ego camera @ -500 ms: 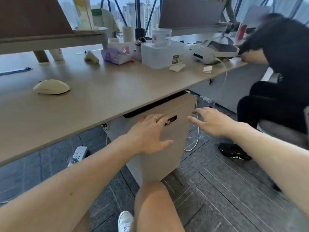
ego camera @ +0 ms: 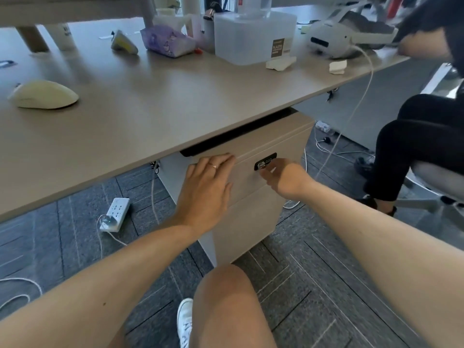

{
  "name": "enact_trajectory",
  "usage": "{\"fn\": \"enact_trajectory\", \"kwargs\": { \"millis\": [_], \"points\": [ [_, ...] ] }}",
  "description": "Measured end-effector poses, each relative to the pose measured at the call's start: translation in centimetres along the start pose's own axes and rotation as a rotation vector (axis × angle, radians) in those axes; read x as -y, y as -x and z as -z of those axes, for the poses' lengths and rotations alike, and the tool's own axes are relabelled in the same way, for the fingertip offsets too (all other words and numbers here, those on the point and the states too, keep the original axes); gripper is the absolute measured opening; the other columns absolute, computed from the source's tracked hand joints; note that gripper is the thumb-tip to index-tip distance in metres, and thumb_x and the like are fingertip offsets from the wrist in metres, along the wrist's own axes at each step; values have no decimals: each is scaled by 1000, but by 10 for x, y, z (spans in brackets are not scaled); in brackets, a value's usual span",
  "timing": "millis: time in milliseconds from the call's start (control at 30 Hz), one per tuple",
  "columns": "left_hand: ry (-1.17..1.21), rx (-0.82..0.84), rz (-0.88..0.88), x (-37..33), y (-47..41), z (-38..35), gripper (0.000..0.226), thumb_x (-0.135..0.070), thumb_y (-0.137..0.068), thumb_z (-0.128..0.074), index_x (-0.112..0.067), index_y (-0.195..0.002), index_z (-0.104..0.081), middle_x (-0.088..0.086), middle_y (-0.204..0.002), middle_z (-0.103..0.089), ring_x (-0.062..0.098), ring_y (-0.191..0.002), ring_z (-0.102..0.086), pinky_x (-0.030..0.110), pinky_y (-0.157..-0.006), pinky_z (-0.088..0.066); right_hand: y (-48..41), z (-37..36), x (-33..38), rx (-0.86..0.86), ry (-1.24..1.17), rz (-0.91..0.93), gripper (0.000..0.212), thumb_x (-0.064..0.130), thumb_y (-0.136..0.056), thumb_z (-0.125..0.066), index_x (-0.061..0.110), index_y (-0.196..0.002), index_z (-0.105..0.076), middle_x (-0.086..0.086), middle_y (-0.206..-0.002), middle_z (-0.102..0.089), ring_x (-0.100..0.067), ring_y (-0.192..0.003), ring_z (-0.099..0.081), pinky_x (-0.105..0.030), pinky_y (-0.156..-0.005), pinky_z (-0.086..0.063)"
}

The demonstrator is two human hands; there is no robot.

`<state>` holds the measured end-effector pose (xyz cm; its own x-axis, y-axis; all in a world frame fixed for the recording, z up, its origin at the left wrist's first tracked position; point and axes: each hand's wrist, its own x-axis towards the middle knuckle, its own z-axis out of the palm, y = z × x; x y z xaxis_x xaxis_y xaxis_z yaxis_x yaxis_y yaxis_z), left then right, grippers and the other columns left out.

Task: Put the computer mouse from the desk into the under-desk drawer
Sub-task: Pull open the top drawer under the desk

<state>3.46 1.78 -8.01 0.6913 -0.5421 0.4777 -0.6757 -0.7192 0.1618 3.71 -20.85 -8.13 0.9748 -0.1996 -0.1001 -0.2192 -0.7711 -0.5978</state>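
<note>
A cream computer mouse (ego camera: 44, 94) lies on the desk (ego camera: 140, 101) at the far left, well away from both hands. Under the desk stands a beige drawer unit (ego camera: 251, 217); its top drawer (ego camera: 283, 136) looks closed, with a dark slot along its upper edge and a black lock panel (ego camera: 265, 161). My left hand (ego camera: 208, 187) lies flat on the drawer front, fingers spread, fingertips at the top edge. My right hand (ego camera: 283, 178) has its fingertips pinched at the lock panel; whether it grips a key there I cannot tell.
On the desk sit a purple pouch (ego camera: 167, 41), a translucent box (ego camera: 253, 33), a white headset (ego camera: 336, 41) with a cable hanging down, and paper scraps. A power strip (ego camera: 115, 213) and cables lie on the floor. A seated person (ego camera: 421, 136) is at the right.
My right hand has moved left from beside the unit to the lock panel. My left hand has slid up to the drawer's top edge. The camera has moved closer.
</note>
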Motion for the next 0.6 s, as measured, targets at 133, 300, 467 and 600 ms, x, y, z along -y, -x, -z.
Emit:
{"fn": "enact_trajectory", "kwargs": {
  "millis": [133, 300, 467, 600],
  "points": [
    [30, -58, -8, 5, -2, -5, 64, 7, -84, -63, -11, -144, -53, 3, -142, -58, 24, -122, -51, 34, -97, -34, -14, -13, 7, 26, -389, -209, 23, 30, -99, -54, 10, -90, -62, -13, -74, -67, -26, -61, -61, -29, -56, -49],
    [70, -82, 8, 4, -1, -7, 80, 18, -68, -55, -10, -143, -55, 3, -141, -60, 25, -120, -53, 34, -93, -34, -17, -17, 18, 46, -781, -433, 27, 18, -102, -46, 10, -78, -57, -6, -67, -59, -20, -58, -56, -27, -53, -48],
    [103, -76, 30, 2, -2, -6, 84, 21, -66, -58, -11, -143, -55, 3, -142, -59, 26, -121, -53, 36, -95, -37, -18, -24, 17, -40, -880, -464, 25, 21, -100, -46, 15, -77, -56, -1, -64, -53, -14, -50, -46, -19, -41, -39],
    [150, -62, 57, 3, -3, -2, 82, 21, -68, -56, -13, -142, -56, 1, -142, -59, 25, -123, -53, 38, -97, -38, -16, -29, 18, -83, -938, -443, 27, 19, -98, -47, 15, -73, -56, -1, -63, -52, -12, -47, -42, -22, -46, -38]
  ]
}}
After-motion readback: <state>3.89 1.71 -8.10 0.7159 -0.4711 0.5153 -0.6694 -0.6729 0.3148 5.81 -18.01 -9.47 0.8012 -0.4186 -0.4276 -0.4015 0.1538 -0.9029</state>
